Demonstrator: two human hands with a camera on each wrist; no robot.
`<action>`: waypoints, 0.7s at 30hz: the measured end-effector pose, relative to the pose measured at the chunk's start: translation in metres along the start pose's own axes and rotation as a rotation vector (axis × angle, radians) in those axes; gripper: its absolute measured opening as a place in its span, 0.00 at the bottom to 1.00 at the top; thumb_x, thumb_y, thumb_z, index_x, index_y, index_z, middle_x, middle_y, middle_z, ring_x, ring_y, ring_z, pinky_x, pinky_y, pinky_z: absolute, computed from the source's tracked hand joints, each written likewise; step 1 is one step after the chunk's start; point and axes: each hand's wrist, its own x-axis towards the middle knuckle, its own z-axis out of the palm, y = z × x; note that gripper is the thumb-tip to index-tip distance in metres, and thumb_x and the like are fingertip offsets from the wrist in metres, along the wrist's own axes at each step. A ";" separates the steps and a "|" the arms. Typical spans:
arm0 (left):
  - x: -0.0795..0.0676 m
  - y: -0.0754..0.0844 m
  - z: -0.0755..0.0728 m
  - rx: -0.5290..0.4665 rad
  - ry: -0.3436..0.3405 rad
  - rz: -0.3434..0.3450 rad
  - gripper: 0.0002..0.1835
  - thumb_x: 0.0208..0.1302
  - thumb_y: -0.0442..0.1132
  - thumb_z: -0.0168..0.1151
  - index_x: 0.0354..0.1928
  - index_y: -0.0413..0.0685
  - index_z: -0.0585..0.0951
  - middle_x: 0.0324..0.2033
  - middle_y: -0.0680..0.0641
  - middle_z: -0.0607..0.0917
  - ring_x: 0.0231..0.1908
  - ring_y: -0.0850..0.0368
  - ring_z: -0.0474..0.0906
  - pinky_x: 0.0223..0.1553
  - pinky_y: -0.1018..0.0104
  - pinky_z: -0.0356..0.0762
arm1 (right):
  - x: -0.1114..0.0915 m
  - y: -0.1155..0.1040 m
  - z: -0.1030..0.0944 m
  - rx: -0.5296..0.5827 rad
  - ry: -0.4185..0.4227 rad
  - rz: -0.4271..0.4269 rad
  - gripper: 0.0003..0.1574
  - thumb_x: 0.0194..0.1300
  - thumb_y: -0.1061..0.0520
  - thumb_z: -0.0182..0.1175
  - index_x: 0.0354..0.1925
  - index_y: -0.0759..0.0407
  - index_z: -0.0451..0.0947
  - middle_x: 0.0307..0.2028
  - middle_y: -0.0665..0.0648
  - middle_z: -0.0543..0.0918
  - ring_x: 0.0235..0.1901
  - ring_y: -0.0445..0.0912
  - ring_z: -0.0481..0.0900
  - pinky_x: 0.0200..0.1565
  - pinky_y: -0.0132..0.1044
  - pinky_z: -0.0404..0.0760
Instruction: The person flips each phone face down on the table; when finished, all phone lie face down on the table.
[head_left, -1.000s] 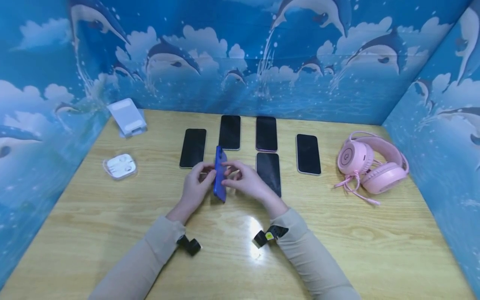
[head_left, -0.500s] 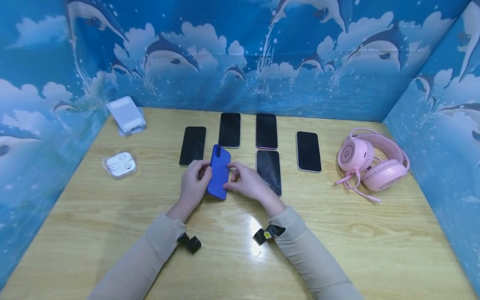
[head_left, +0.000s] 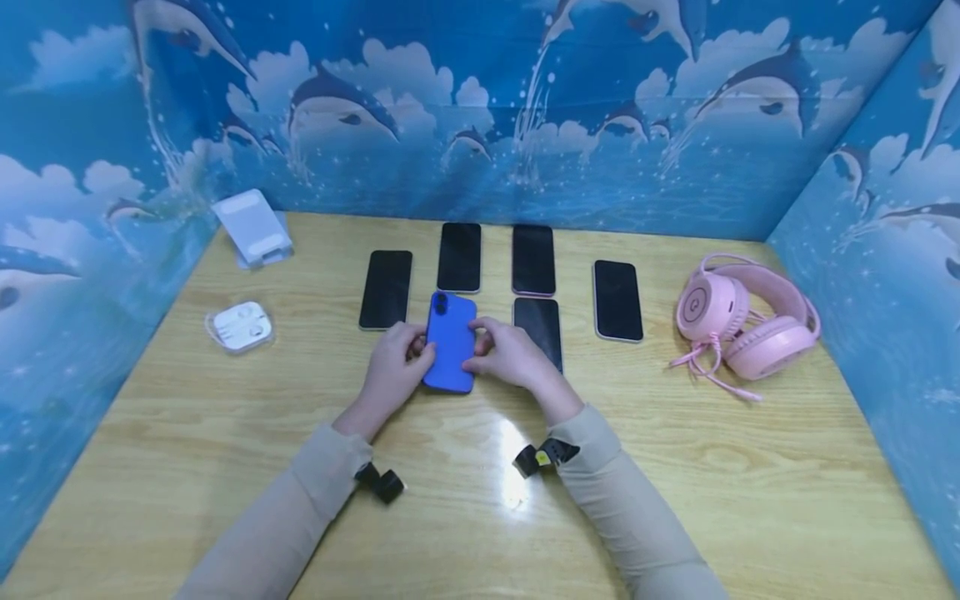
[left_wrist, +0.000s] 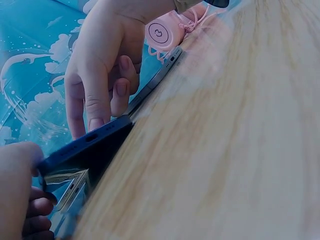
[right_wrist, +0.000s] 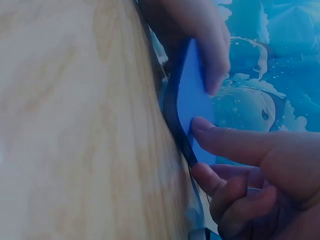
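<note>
A blue smartphone, back up with its camera at the upper left corner, is held between both hands. My left hand pinches its left edge, thumb on the back. Along the right edge, my right hand pinches it between thumb and fingers, also seen in the right wrist view, where the thumb lies on the blue back. In the left wrist view the phone tilts, its left side raised off the table and its dark underside showing. A black-screened phone lies partly behind the right hand.
More phones lie screen up: one at left, two at the back, one at right. Pink headphones with a cable rest at far right. At left are cased white earphones and a white stand-like item.
The blue phone has turned from nearly edge-on to lying flatter with its back facing up. Both hands stay on its edges and have shifted slightly right over the last half second.
</note>
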 end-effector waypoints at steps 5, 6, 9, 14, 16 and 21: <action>0.001 0.001 0.000 0.071 -0.046 -0.011 0.10 0.58 0.37 0.62 0.38 0.37 0.82 0.27 0.47 0.73 0.32 0.51 0.68 0.36 0.59 0.65 | 0.001 0.001 -0.002 -0.013 0.005 0.016 0.41 0.54 0.51 0.72 0.63 0.58 0.69 0.33 0.50 0.79 0.34 0.44 0.75 0.40 0.39 0.73; 0.001 0.001 0.000 0.090 -0.055 -0.018 0.09 0.58 0.38 0.62 0.37 0.37 0.81 0.27 0.47 0.73 0.33 0.51 0.68 0.37 0.58 0.65 | 0.001 0.001 -0.002 -0.015 0.005 0.015 0.41 0.54 0.51 0.72 0.63 0.58 0.69 0.33 0.50 0.79 0.34 0.44 0.75 0.40 0.38 0.73; 0.002 0.001 0.001 0.136 -0.079 -0.034 0.08 0.59 0.38 0.61 0.34 0.38 0.81 0.27 0.48 0.72 0.33 0.51 0.67 0.37 0.58 0.64 | 0.002 0.002 -0.001 -0.019 0.007 0.017 0.41 0.54 0.51 0.72 0.63 0.58 0.69 0.33 0.50 0.79 0.34 0.44 0.75 0.39 0.38 0.73; 0.002 0.003 0.000 0.176 -0.102 -0.037 0.11 0.61 0.39 0.60 0.38 0.37 0.82 0.26 0.48 0.72 0.32 0.52 0.66 0.34 0.60 0.63 | 0.002 0.002 0.000 -0.027 0.011 0.021 0.41 0.53 0.51 0.72 0.63 0.58 0.69 0.33 0.50 0.79 0.34 0.44 0.75 0.39 0.38 0.73; 0.002 0.003 0.000 0.190 -0.109 -0.034 0.13 0.61 0.39 0.60 0.41 0.36 0.83 0.26 0.49 0.72 0.31 0.52 0.66 0.34 0.61 0.63 | 0.002 0.002 0.000 -0.032 0.012 0.020 0.41 0.53 0.51 0.72 0.63 0.58 0.69 0.33 0.50 0.79 0.34 0.44 0.75 0.38 0.38 0.73; 0.001 0.003 -0.001 0.204 -0.101 -0.012 0.15 0.60 0.39 0.62 0.44 0.35 0.83 0.25 0.49 0.73 0.31 0.52 0.67 0.33 0.60 0.64 | 0.003 0.002 0.000 -0.042 0.008 0.017 0.41 0.53 0.51 0.72 0.63 0.59 0.69 0.34 0.50 0.79 0.34 0.44 0.75 0.38 0.37 0.73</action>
